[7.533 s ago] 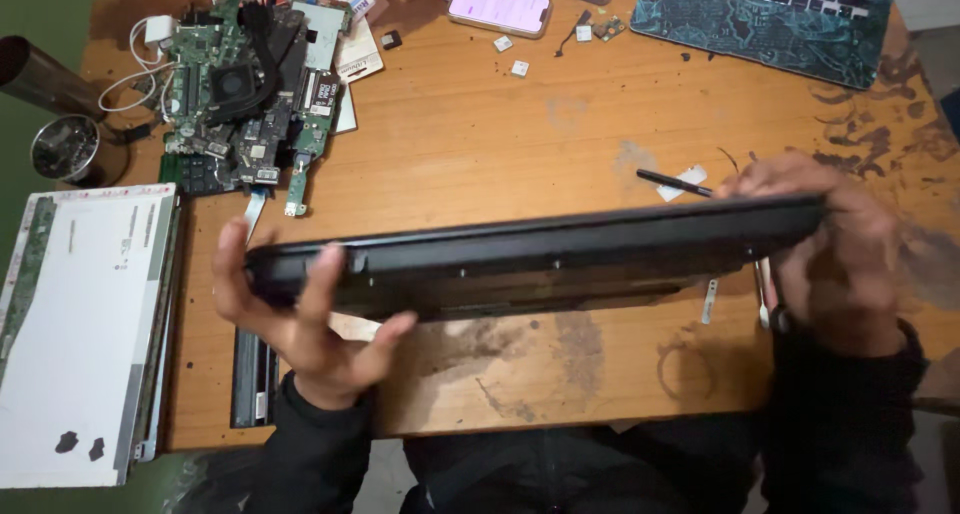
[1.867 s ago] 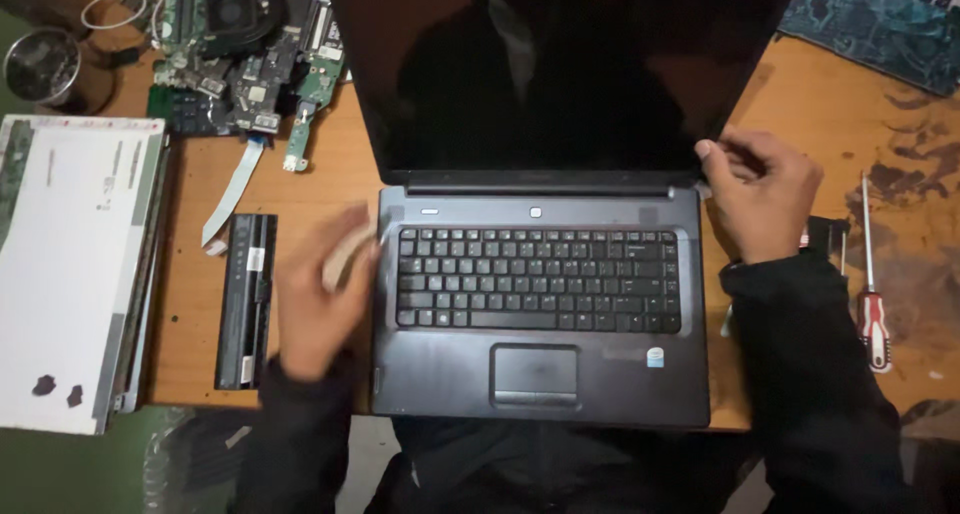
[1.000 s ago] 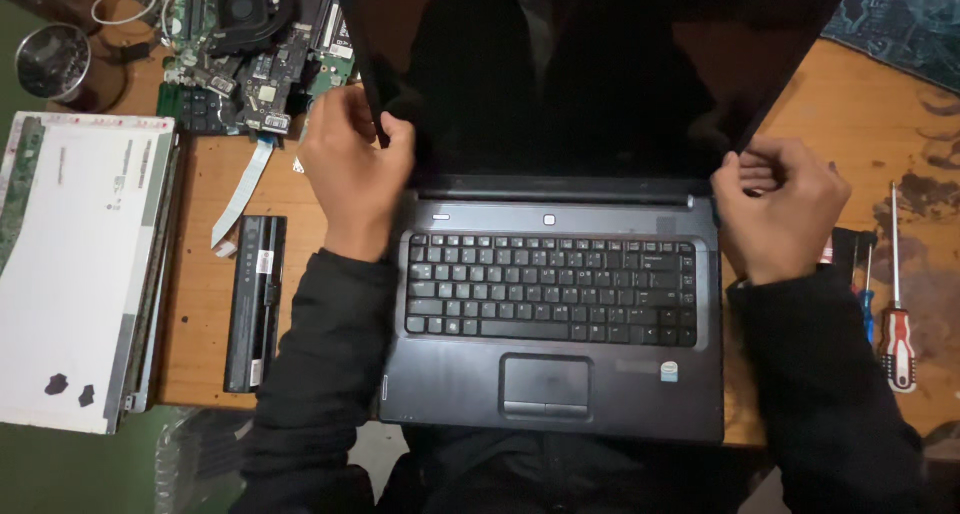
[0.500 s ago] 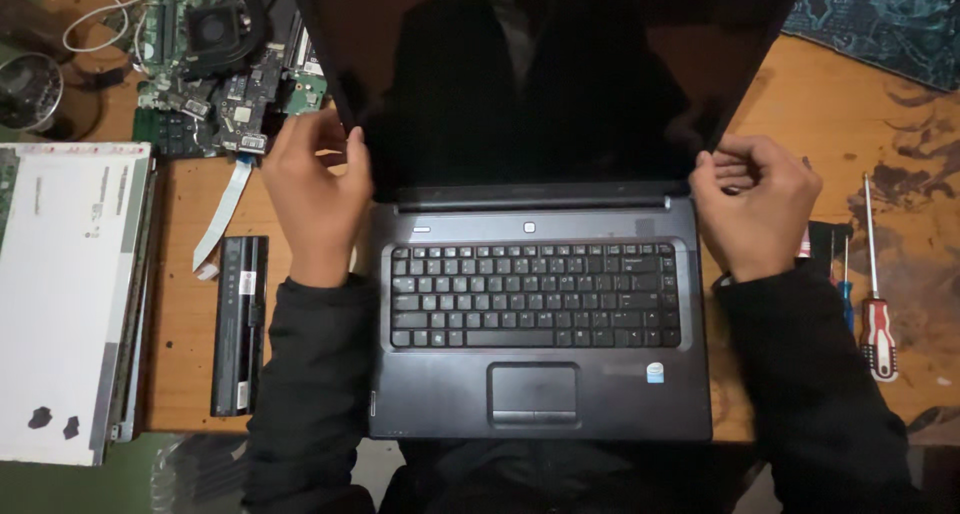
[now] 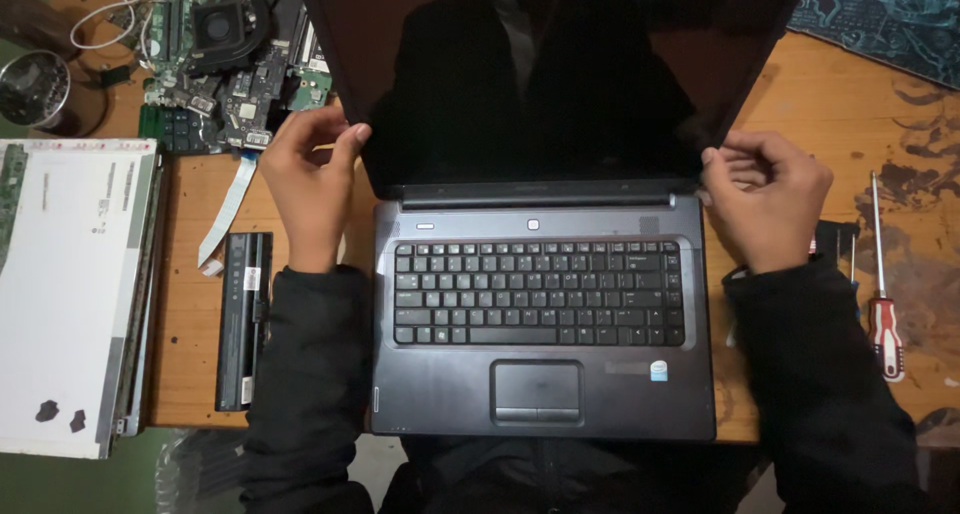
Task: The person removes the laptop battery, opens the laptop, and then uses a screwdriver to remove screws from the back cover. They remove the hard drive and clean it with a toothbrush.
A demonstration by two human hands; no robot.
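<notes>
Squarely at the desk's [image 5: 810,104] near edge sat the open laptop [image 5: 540,314], long axis left-right, screen away; left hand [image 5: 310,184] and right hand [image 5: 765,199] pinched its lid's side edges, battery [image 5: 243,319] left

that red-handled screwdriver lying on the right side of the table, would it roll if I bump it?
Probably somewhat: the screwdriver has a rounded handle and thin straight shaft, lying loose on the flat wooden table. It looks stiff and light. Nothing beside it would obviously stop it.
</notes>
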